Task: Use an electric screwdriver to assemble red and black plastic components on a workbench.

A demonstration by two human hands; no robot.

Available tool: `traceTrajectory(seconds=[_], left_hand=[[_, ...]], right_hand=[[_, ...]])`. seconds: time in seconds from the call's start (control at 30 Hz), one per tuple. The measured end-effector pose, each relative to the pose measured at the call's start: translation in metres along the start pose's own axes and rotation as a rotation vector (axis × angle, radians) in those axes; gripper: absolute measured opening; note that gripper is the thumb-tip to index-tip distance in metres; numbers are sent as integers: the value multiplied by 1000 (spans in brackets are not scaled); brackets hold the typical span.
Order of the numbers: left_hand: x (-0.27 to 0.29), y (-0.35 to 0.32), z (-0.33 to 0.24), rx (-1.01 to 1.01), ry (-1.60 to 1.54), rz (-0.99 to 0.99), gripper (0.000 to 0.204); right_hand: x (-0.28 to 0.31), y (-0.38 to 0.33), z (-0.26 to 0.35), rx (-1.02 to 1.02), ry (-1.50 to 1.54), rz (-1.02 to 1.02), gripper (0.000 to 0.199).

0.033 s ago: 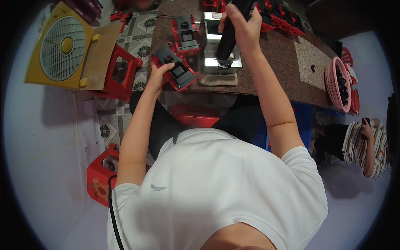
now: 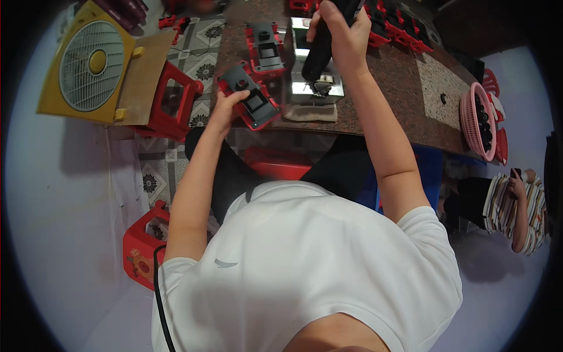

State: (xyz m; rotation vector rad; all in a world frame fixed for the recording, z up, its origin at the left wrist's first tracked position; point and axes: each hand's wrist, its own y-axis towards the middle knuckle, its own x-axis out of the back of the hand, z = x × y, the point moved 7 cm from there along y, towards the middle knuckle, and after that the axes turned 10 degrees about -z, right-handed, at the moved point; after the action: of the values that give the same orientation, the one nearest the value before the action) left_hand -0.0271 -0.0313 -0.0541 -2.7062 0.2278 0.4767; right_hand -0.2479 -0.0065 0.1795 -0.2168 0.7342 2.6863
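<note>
A red-framed housing with a grey-black face (image 2: 255, 104) is gripped at its left edge by my left hand (image 2: 226, 110), thumb on top. It lies tilted at the table's near edge. A second housing like it (image 2: 265, 48) rests just beyond. My right hand (image 2: 350, 44) is wrapped round a thick black handheld tool (image 2: 319, 57), which looks like an electric screwdriver. The tool slants down over a shiny metal box (image 2: 299, 92); whether its tip touches the box I cannot tell. A folded beige cloth (image 2: 311, 113) lies in front of the box.
More red-and-black housings (image 2: 404, 29) stand at the far right of the brown stone table (image 2: 393, 91). A pink basket of black parts (image 2: 469, 120) sits at the right end. A yellow fan (image 2: 97, 61) and red stools (image 2: 167, 108) are on the left. Another person (image 2: 507, 205) is at right.
The whole view has shifted slightly. The black tool's lower end has moved a little to the left over the metal box. My left hand keeps its grip on the housing.
</note>
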Motion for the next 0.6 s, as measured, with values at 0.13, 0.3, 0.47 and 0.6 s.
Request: traceTrajectory(seconds=[0.13,0.3,0.47,0.6], left_hand=[[2,-9,0,-31,14,-22,52],[-11,-25,-14,-26,-34,-75,45],[-7,-25,-15,-48,-39,-54,45],[-2,-18,-11,-77,-64,-57,45]], right_hand=[[-44,9,6,339,66,-42,23],[-73,9,-33,328,202,-108,32],[-90,8,-48,307,97,-77,30],[-95,9,-56,237,113,-83,34]])
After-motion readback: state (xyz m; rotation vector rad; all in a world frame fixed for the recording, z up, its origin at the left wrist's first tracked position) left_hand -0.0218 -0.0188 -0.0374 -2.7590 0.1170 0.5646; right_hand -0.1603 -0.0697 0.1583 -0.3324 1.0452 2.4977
